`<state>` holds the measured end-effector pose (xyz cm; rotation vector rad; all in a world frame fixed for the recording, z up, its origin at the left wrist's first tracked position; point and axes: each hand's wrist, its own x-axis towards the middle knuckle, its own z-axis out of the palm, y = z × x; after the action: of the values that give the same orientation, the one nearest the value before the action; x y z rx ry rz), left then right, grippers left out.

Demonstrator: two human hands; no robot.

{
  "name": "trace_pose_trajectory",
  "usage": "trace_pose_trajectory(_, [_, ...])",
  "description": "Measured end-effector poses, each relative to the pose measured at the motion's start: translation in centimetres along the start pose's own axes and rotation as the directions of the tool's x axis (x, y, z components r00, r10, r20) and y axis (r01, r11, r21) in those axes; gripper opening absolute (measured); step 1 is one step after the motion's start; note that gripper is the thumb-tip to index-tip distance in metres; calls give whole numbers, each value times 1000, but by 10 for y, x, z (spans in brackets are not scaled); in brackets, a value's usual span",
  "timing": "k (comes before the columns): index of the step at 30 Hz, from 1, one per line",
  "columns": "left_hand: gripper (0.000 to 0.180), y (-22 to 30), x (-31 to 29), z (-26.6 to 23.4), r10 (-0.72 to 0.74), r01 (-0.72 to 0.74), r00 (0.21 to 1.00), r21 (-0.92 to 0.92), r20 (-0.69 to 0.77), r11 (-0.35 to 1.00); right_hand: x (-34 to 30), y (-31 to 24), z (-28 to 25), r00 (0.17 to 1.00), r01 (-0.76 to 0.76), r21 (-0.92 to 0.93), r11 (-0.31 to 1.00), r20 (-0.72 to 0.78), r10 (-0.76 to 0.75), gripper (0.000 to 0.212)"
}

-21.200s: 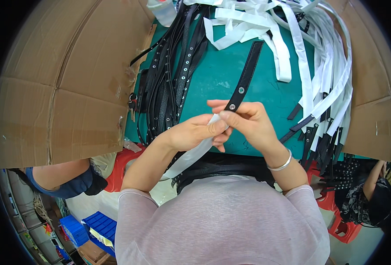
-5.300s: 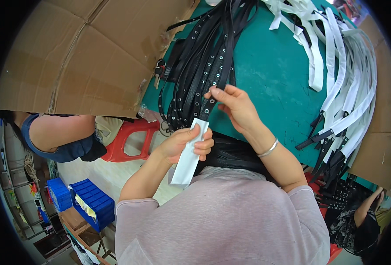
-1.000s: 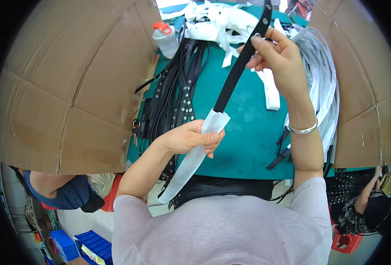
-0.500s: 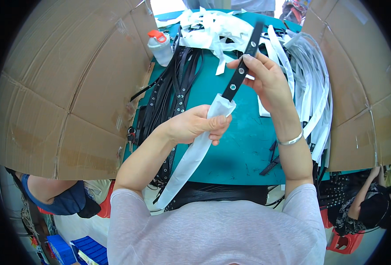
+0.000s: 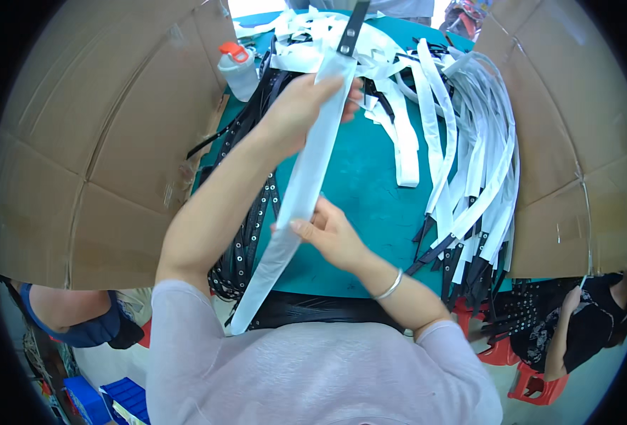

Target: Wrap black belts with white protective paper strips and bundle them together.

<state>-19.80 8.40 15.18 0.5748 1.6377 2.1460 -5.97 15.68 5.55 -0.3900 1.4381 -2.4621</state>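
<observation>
Head view: left hand (image 5: 308,106) grips the white sleeve (image 5: 306,170) at upper centre, right hand (image 5: 333,232) pinches it mid-frame, black strap (image 5: 351,32) protruding above, likely mid-sleeving, next needing a steady, even pull

At the centre, a sleeve (image 5: 308,166) slants over the tabletop (image 5: 370,219); straps (image 5: 243,237) lie left, a strip bundle (image 5: 480,166) right, a bottle (image 5: 241,78) upper left.

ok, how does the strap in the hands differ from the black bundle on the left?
Cover: the held strap shows just its top end past a white sleeve; the black bundle is bare.
Pose: the held strap slants up in the left hand and right hand; the black bundle lies on the green table.
Shared: black, with metal eyelets.
</observation>
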Motion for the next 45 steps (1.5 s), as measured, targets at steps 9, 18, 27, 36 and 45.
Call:
trace_pose_trajectory(9, [36,-43,23,-96,-74,-192,955,789,287,584,69,-228,-249,871,-25,-956,293,-165,-464,33])
trace_pose_trajectory(18, [19,-119,-65,-79,-155,-65,969,807,191,587,175,-136,-287,908,-233,-908,349,-331,-256,30])
trace_pose_trajectory(27, [50,-132,-111,-76,402,-67,898,847,-180,528,221,33,-221,826,-468,-697,543,-563,-11,29])
trace_pose_trajectory(36, [13,-86,-167,-83,737,-373,654,775,-171,510,60,11,14,850,-501,34,865,208,484,19])
trace_pose_trajectory(45, [29,139,-582,-102,891,28,-91,893,-445,449,67,89,-32,1000,21,-999,-37,20,11,48])
